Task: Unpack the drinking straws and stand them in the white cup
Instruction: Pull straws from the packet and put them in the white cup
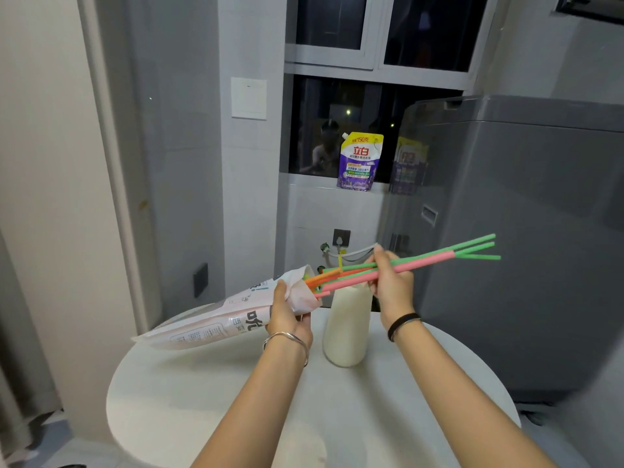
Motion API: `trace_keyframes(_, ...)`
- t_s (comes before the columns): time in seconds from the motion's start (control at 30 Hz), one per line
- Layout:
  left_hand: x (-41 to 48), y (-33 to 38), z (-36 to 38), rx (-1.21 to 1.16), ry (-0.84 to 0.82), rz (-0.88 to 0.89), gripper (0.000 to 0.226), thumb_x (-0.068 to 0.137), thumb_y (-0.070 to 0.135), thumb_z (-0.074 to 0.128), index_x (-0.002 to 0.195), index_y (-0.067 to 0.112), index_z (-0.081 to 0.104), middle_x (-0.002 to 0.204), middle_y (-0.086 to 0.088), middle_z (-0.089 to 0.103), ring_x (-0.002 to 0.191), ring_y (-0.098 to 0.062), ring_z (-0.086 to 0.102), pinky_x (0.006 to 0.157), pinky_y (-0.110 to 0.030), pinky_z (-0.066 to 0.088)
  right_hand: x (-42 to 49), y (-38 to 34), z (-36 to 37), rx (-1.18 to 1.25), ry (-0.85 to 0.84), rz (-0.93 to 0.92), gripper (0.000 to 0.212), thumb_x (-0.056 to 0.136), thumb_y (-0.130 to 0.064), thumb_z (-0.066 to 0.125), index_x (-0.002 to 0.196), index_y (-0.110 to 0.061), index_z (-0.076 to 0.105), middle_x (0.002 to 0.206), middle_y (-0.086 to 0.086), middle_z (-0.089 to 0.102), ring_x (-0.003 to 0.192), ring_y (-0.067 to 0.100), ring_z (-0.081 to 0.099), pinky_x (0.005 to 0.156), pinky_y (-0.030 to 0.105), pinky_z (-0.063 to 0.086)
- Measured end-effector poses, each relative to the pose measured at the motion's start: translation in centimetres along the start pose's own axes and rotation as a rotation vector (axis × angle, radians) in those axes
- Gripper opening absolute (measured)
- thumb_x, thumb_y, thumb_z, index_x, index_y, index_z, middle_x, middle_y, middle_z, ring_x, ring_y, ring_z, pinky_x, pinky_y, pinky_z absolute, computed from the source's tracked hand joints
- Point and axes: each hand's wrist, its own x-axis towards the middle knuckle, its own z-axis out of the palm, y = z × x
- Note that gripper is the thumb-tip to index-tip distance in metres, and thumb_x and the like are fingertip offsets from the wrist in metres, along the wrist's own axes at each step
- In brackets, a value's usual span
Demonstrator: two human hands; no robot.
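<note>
Table [422, 383]: round, white; your forearms cross its near edge. The near half and right side are bare.
Far edge: white cup [347, 327] stands upright near the far edge, about mid-width, between your two wrists. What is inside it cannot be seen.
Surroundings: grey appliance [523, 231] just beyond the right edge; wall and window sill behind the far edge, with a purple pouch [359, 162] on the sill, well apart from the table.
Left hand [287, 315]: clenched around the package [219, 319] near its open mouth, held above the far left edge, mouth tilted up toward the right, closed end hanging past the left edge.
Package contents: orange, pink and green straw ends stick out of the mouth.
Right hand [391, 282]: fingers pinched on a bundle of straws [422, 261], above and just right of the cup.
Straws: pink and green, lying nearly level above the cup's rim, left ends at the package mouth, right ends fanned out past the table's right side.
</note>
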Motion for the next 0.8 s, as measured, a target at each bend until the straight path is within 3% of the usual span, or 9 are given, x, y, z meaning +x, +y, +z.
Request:
trace_keyframes(0.07,0.5,0.0,0.2,0.000,-0.004,-0.012,0.055,0.093,0.024,0.059,0.143,0.008,0.041,0.139,-0.013,0.056,0.116,-0.029,0.062,0.103,-0.045,0.047,1.4,-0.8,-0.5,-0.032,0.000,-0.052,0.032,0.093,-0.020,0.054,0.062,-0.013,0.053,0.050,-0.001,0.047,0.040,0.007,0.045,0.037,0.014,0.036)
trace_keyframes(0.17,0.9,-0.2,0.7,0.020,-0.031,-0.006,0.053,0.095,0.024,0.056,0.143,0.009,0.039,0.118,-0.013,0.059,0.056,-0.023,0.072,0.062,-0.032,0.059,3.2,-1.8,-1.1,-0.097,-0.023,-0.106,0.033,0.093,-0.022,0.054,0.062,-0.014,0.054,0.056,0.000,0.053,0.051,0.009,0.054,0.051,0.022,0.046)
trace_keyframes(0.2,1.3,-0.3,0.9,0.031,-0.037,-0.008,0.051,0.096,0.024,0.054,0.142,0.009,0.039,0.112,-0.013,0.060,0.042,-0.021,0.068,0.049,-0.029,0.057,3.9,-1.9,-1.3,-0.119,-0.033,-0.126,0.033,0.093,-0.022,0.054,0.061,-0.013,0.054,0.059,0.001,0.052,0.054,0.012,0.053,0.055,0.025,0.045)
trace_keyframes(0.27,2.0,-0.4,0.9,0.056,-0.037,-0.011,0.047,0.098,0.024,0.050,0.141,0.006,0.041,0.096,-0.012,0.062,0.035,-0.021,0.064,0.040,-0.027,0.053,4.9,-2.1,-1.7,-0.158,-0.037,-0.157,0.035,0.094,-0.023,0.053,0.060,-0.013,0.053,0.059,0.002,0.051,0.055,0.013,0.050,0.056,0.025,0.043)
trace_keyframes(0.37,2.9,-0.4,1.0,0.072,-0.062,-0.016,0.047,0.101,0.024,0.045,0.142,0.003,0.040,0.103,-0.015,0.062,0.046,-0.024,0.069,0.057,-0.031,0.056,6.1,-2.5,-2.4,-0.187,-0.004,-0.193,0.038,0.094,-0.026,0.052,0.058,-0.014,0.052,0.058,0.001,0.050,0.053,0.012,0.049,0.054,0.024,0.042)
trace_keyframes(0.43,3.8,-0.5,0.9,0.042,-0.053,-0.025,0.049,0.099,0.023,0.049,0.144,0.005,0.040,0.127,-0.017,0.060,0.086,-0.028,0.071,0.080,-0.040,0.052,7.0,-2.8,-2.7,-0.197,0.025,-0.196,0.041,0.094,-0.030,0.051,0.055,-0.016,0.051,0.056,0.001,0.049,0.052,0.011,0.049,0.053,0.023,0.042)
trace_keyframes(0.5,4.4,-0.8,1.1,0.037,-0.007,-0.024,0.052,0.096,0.021,0.055,0.144,0.008,0.040,0.141,-0.015,0.054,0.118,-0.029,0.059,0.098,-0.049,0.048,7.7,-3.0,-2.9,-0.196,0.037,-0.174,0.044,0.094,-0.034,0.050,0.054,-0.017,0.052,0.054,0.001,0.049,0.051,0.011,0.050,0.052,0.022,0.043)
trace_keyframes(0.67,4.9,-1.6,1.5,0.031,-0.010,-0.037,0.052,0.098,0.020,0.052,0.146,0.010,0.037,0.145,-0.014,0.050,0.121,-0.028,0.055,0.090,-0.044,0.047,8.2,-1.9,-2.3,-0.211,0.047,-0.225,0.044,0.094,-0.033,0.050,0.054,-0.016,0.052,0.054,0.000,0.050,0.052,0.011,0.051,0.055,0.024,0.044)
trace_keyframes(0.8,6.5,-0.9,0.0,0.096,0.022,-0.012,0.052,0.098,0.019,0.052,0.146,0.006,0.036,0.145,-0.014,0.050,0.132,-0.032,0.051,0.105,-0.049,0.043,9.1,-2.2,-2.1,-0.181,0.103,-0.247,0.044,0.094,-0.033,0.049,0.053,-0.016,0.051,0.054,0.000,0.050,0.052,0.012,0.050,0.055,0.025,0.043)
